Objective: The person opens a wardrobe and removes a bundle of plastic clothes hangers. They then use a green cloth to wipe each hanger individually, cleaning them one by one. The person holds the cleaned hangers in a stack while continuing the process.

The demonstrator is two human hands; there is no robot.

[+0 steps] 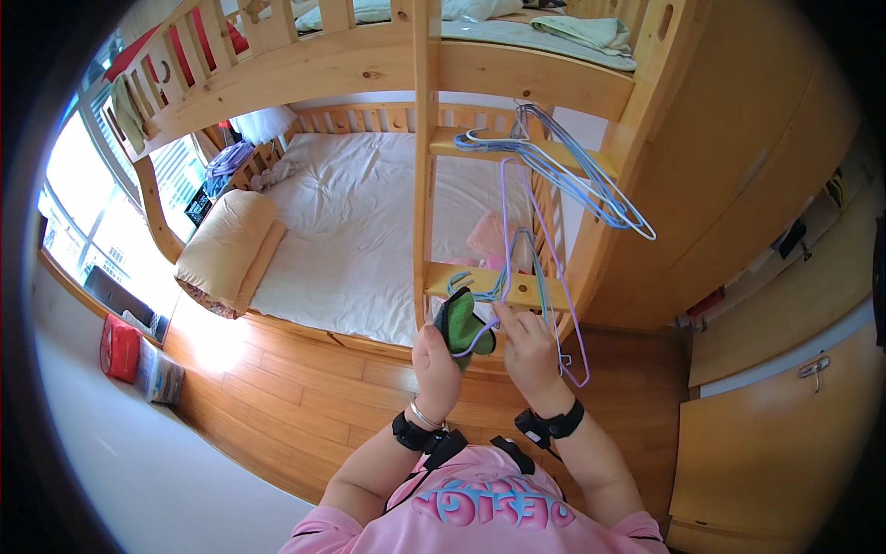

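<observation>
My left hand (437, 367) grips a green cloth (459, 320) with a dark edge. The cloth is folded about the hook end of a purple hanger (559, 266). Just right of it, my right hand (531, 350) holds that hanger near the base of its hook. Its long triangular frame stretches away to the upper right. Close behind my hands, several blue and green hangers (531, 242) hang on the lower ladder rung (533, 291). A second bunch of blue and white hangers (588, 180) hangs from the upper rung (450, 140).
A wooden bunk bed (277, 83) stands ahead, its lower mattress (346, 221) bearing a rolled quilt (225, 242). Wooden cupboards (761, 457) line the right side. At the left wall are a red bag (119, 350) and a plastic box (160, 377) on the wooden floor (297, 395).
</observation>
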